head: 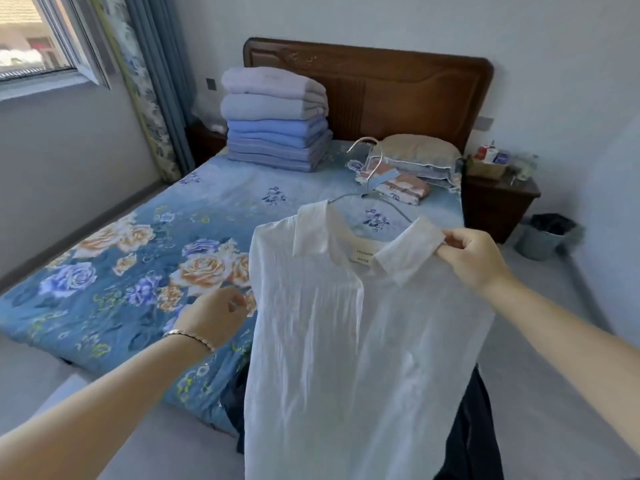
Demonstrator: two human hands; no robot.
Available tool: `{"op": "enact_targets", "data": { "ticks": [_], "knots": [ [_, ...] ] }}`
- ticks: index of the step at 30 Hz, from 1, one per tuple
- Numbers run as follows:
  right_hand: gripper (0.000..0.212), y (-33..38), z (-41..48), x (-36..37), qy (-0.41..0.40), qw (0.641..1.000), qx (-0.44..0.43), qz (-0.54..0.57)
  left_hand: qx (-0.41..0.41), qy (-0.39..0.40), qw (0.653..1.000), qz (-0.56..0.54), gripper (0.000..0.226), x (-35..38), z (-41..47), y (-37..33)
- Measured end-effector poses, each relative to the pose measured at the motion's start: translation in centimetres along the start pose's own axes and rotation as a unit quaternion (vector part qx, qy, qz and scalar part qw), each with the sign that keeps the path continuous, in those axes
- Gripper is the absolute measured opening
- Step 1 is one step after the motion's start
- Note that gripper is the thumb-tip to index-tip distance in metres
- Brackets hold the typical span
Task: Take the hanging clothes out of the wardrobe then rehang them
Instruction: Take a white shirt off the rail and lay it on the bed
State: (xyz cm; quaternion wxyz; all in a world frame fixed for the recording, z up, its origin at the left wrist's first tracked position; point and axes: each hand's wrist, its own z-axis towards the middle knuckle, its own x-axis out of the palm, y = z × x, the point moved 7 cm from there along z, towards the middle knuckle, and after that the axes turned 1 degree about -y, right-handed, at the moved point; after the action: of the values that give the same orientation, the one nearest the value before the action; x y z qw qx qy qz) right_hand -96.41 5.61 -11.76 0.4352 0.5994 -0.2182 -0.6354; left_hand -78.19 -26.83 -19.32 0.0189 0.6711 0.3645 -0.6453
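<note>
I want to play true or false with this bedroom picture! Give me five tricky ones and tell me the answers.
1. The right hand pinches the shirt by its collar. True.
2. The shirt is red. False: it is white.
3. Folded blankets are stacked on the bed. True.
4. The pillow sits on top of the blankets. False: it lies to their right, by the headboard.
5. The bin stands on the bed. False: it stands on the floor.
</note>
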Motion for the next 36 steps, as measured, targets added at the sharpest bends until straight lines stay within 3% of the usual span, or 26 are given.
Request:
{"op": "enact_targets", "data": {
  "ticks": [4,6,13,16,21,25,29,33,36],
  "knots": [
    [0.02,-9.2,5.3,1.0,-0.031,0.997,0.069,-0.032,-0.01,0.027,0.999,0.018,0.017,4.6,5.0,-2.5],
    [0.033,-13.6,8.2,2.3,-0.03,0.994,0.094,-0.042,-0.022,0.042,0.999,0.025,0.019,7.3,8.1,-3.7],
    [0.03,-28.5,18.6,9.6,0.037,0.98,0.186,-0.057,-0.089,0.093,0.992,0.008,0.019,16.1,19.4,-7.0],
    [0.018,-35.5,22.1,14.1,0.076,0.973,0.182,-0.123,-0.122,0.104,0.987,0.003,0.017,20.2,23.8,-6.7],
    [0.021,-45.1,24.7,19.8,0.07,0.944,0.206,-0.247,-0.174,0.139,0.975,-0.005,0.018,27.4,28.6,-4.8],
    [0.027,-49.8,25.3,21.6,0.053,0.926,0.302,-0.22,-0.204,0.163,0.965,-0.032,0.019,31.6,30.8,-3.4],
    [0.036,-51.9,26.6,23.0,0.058,0.923,0.335,-0.183,-0.222,0.155,0.961,-0.058,0.033,33.5,32.5,-2.7],
    [0.033,-49.9,27.0,25.5,0.173,0.922,0.288,-0.192,-0.213,0.156,0.964,-0.033,0.02,32.8,32.9,-2.9],
    [0.027,-45.0,26.1,28.6,0.309,0.903,0.248,-0.167,-0.197,0.153,0.968,-0.013,0.021,30.6,32.2,-3.0]
  ]
}}
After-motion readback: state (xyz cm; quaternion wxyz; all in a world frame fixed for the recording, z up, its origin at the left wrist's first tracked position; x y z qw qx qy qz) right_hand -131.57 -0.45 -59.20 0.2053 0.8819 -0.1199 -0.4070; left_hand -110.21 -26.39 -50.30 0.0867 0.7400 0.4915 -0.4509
